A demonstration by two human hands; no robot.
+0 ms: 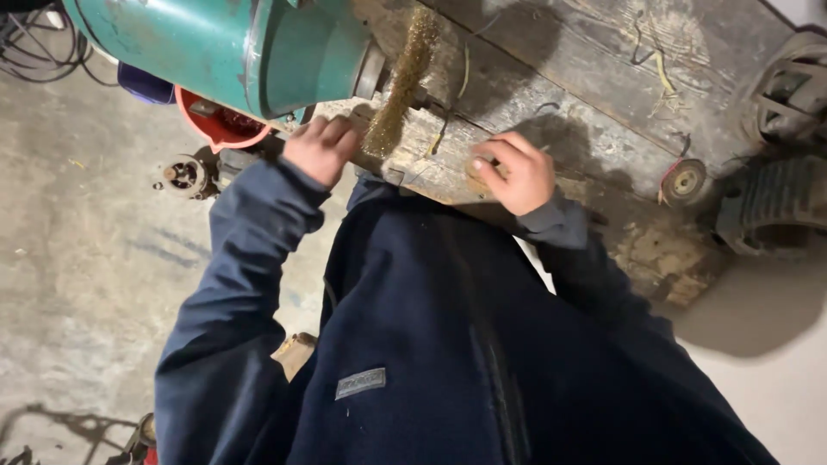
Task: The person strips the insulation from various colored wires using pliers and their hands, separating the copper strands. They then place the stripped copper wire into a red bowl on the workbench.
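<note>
A: Where do the two hands sit?

B: Both are at the near edge of the worn wooden tabletop (551, 95), either side of a brass wire wheel (398, 86) mounted on the shaft of a green bench grinder (215, 47). The left hand (320, 148) is just left of the wheel, the right hand (515, 172) a little way off to its right.

A: What are the left fingers doing?

B: The left fingers (332, 129) are curled in toward the palm, knuckles up, right beside the lower bristles. They seem to grip something small pressed toward the wheel, but the piece itself is hidden, so I cannot tell what it is.

A: And the right ones?

B: The right fingers (491, 155) are bent and drawn together, tips down on the tabletop edge. Something tan shows just under them, too unclear to name. Whether they grip it or only rest on it I cannot tell.

A: What lies beyond the fingers?

B: Well to the right of the right fingers, a small round wheel with a red rim (683, 181) lies flat on the wood. Farther right, dark ribbed machine parts (775, 202) stand at the tabletop's end. Left of the left fingers, below the grinder, there is a red bowl-shaped container (215, 129) and, on the concrete floor (77, 258), a small round metal part (183, 175).

A: And the arms?

B: Dark blue sleeves (250, 250) run from the jacket up to both wrists.
</note>
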